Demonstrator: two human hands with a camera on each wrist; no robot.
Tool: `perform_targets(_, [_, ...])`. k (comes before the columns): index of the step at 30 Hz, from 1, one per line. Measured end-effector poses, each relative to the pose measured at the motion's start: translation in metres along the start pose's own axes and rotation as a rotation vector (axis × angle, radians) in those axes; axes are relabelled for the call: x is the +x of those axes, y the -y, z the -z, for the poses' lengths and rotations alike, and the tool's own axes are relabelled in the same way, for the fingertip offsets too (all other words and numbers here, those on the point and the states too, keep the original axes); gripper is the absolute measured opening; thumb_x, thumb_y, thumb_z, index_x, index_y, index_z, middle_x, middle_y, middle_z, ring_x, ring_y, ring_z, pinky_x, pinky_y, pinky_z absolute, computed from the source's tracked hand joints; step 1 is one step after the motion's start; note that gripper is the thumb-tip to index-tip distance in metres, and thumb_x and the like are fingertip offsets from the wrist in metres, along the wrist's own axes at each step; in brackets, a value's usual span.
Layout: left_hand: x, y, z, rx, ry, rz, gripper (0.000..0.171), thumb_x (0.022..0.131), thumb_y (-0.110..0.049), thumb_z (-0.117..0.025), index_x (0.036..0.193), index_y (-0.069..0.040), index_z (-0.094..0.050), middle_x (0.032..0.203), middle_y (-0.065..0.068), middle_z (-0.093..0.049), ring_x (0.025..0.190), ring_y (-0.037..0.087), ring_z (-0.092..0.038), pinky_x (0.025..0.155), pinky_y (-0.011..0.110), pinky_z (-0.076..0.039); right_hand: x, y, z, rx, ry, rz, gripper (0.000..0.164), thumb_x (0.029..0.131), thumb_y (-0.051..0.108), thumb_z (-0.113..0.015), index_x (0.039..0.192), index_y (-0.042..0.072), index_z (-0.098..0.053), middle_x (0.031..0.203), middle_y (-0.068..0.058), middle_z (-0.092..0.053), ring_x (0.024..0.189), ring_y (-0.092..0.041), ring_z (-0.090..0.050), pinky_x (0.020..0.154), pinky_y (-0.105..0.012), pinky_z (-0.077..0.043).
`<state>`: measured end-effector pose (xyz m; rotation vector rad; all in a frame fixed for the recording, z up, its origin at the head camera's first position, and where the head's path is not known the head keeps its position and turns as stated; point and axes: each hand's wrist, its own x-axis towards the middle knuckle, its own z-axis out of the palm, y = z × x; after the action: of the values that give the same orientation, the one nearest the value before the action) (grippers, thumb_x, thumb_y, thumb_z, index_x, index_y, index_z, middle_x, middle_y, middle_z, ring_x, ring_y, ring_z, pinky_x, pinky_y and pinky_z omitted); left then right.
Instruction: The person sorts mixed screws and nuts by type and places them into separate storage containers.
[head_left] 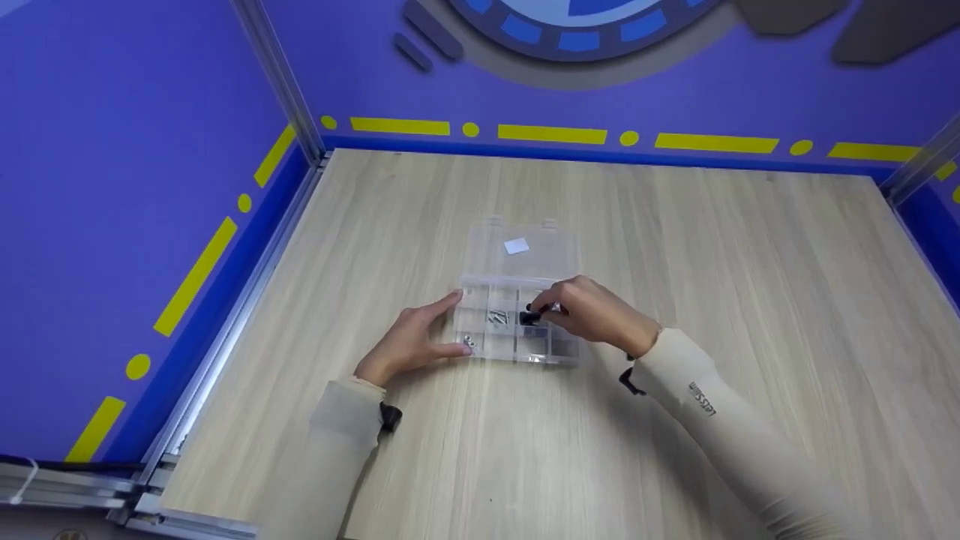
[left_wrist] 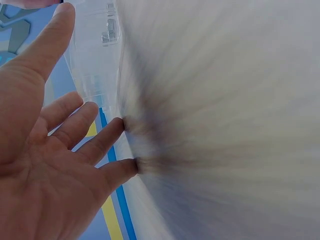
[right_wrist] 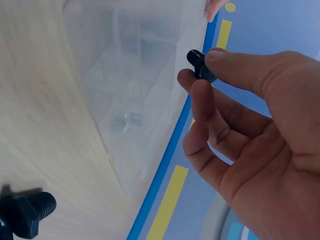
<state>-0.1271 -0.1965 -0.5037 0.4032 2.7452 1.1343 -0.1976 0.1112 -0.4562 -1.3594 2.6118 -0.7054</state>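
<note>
A clear plastic compartment box lies on the table with its lid folded back. My right hand is over its right half, thumb and fingertips pinching a small black bolt. Beneath the fingertips, a black piece shows in a middle compartment. My left hand spreads along the left side of the box, thumb by the near corner, index finger farther up. Two of its fingertips meet the tabletop in the left wrist view. Silver screws and several metal nuts lie in separate compartments.
The wooden table runs back to blue-purple panels with yellow marks. Metal rails frame the left corner. A small white label is on the lid. A black hex-headed bolt looms at the right wrist view's lower left.
</note>
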Motion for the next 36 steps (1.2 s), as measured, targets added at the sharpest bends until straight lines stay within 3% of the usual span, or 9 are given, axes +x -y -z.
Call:
perform_targets(8, [-0.001,-0.001,0.000,-0.007,-0.001,-0.009,0.095,0.080,-0.036,-0.089,0.158,-0.010,-0.041,0.160,0.008,-0.040,0.148,0.025,-0.038,0.122,0.040,-0.030,0.003,0.003,-0.006,-0.041,0.030,-0.011,0.022,0.092,-0.005,-0.071,0.109,0.005,-0.081,0.107,-0.006,-0.078,0.102,-0.022,-0.073,0.085,-0.040,-0.061])
perform_targets(17, [-0.002,0.000,0.001,-0.013,-0.018,-0.054,0.094,0.080,-0.037,-0.089,0.157,-0.007,-0.043,0.159,0.010,-0.042,0.146,0.028,-0.041,0.122,0.042,-0.032,0.006,0.008,-0.013,-0.136,0.018,-0.013,0.016,0.094,-0.002,-0.070,0.100,0.008,-0.081,0.098,-0.003,-0.077,0.090,-0.018,-0.072,0.075,-0.039,-0.061])
perform_targets(29, [0.000,0.000,-0.001,0.001,-0.005,-0.006,0.096,0.080,-0.039,-0.090,0.158,-0.012,-0.041,0.160,0.005,-0.040,0.147,0.023,-0.039,0.122,0.037,-0.030,0.007,0.013,-0.016,-0.273,-0.004,-0.018,0.017,0.094,0.000,-0.069,0.092,0.013,-0.080,0.091,0.001,-0.077,0.073,-0.013,-0.066,0.061,-0.039,-0.058])
perform_targets(36, [-0.001,0.000,-0.001,-0.001,-0.008,-0.016,0.096,0.080,-0.037,-0.090,0.158,-0.010,-0.041,0.160,0.007,-0.040,0.147,0.023,-0.039,0.122,0.037,-0.030,0.005,0.015,-0.018,-0.298,-0.032,-0.036,0.019,0.093,-0.001,-0.068,0.090,0.013,-0.081,0.089,0.000,-0.077,0.071,-0.014,-0.067,0.056,-0.038,-0.058])
